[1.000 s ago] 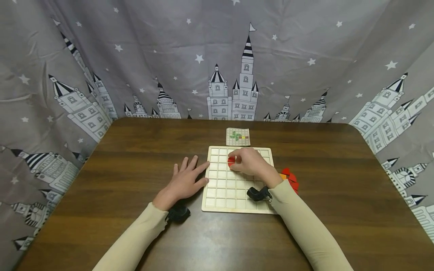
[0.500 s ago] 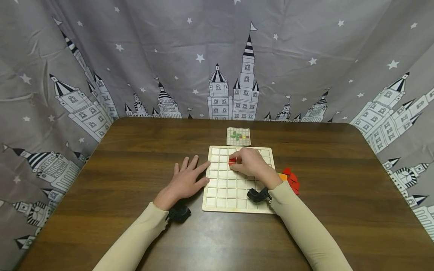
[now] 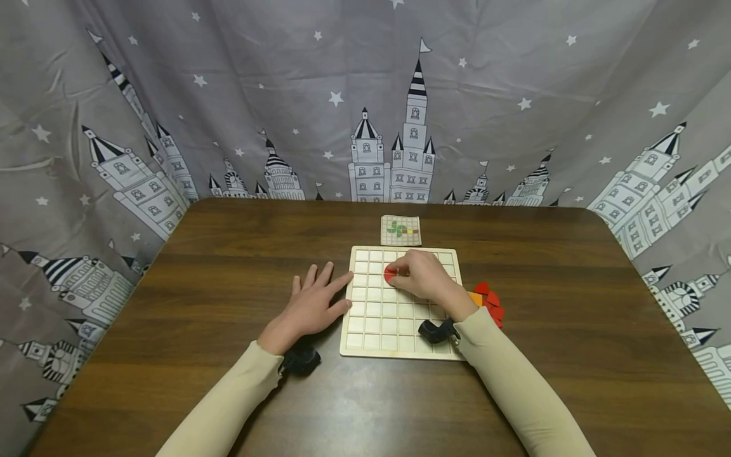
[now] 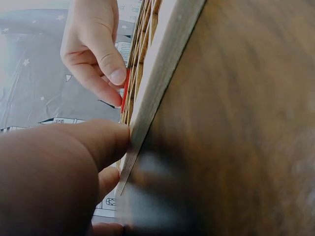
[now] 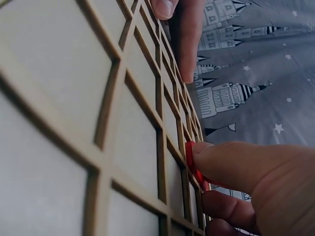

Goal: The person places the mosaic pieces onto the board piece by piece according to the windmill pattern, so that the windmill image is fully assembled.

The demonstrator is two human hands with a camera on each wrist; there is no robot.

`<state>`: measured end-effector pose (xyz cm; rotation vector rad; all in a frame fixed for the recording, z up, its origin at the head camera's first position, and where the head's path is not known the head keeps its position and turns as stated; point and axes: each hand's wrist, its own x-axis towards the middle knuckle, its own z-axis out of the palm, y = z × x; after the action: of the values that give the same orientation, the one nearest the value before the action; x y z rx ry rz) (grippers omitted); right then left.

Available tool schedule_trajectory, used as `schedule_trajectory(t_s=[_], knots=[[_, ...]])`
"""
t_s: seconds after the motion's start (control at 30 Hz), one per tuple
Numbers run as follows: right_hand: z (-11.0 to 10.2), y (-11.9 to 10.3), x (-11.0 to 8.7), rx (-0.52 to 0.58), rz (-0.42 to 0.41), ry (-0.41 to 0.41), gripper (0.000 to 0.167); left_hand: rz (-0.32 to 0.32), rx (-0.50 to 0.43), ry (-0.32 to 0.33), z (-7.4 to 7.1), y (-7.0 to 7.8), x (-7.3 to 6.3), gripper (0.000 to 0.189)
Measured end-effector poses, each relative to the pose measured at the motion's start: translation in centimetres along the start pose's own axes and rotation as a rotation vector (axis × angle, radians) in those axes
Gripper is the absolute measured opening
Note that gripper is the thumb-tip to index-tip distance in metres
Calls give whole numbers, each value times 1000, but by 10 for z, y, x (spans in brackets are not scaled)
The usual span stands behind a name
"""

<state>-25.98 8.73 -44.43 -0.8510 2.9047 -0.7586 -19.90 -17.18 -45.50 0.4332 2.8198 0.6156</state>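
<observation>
- Right hand [image 3: 424, 273]: thumb and finger pinching red pieces [image 3: 389, 277] on the grid board [image 3: 372, 325]; curved edge leftward, visible long axis near-to-far.
- Left hand [image 3: 311, 307]: fingers spread, touching the grid board's left edge.

The left fingers [image 3: 325, 275] spread wide while the right fingers [image 3: 404, 260] curl inward.

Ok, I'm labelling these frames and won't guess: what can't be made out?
Head view: red shape, outline partly behind the right hand.
Head view: orange piece, outline partly behind the right forearm.
Head view: pattern card, finest markings too small.
Left wrist view: left hand, cut off by the left edge.
</observation>
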Motion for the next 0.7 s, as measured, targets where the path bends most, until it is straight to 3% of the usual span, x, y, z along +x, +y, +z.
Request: schedule_trajectory(t_s=[0.4,0.7], knots=[[2,2,-4,41,46,21,22,9,-9,1,2,0,0,60],[-8,4,-15,71,25,57,26,6,-16,2,0,1,-1,60]])
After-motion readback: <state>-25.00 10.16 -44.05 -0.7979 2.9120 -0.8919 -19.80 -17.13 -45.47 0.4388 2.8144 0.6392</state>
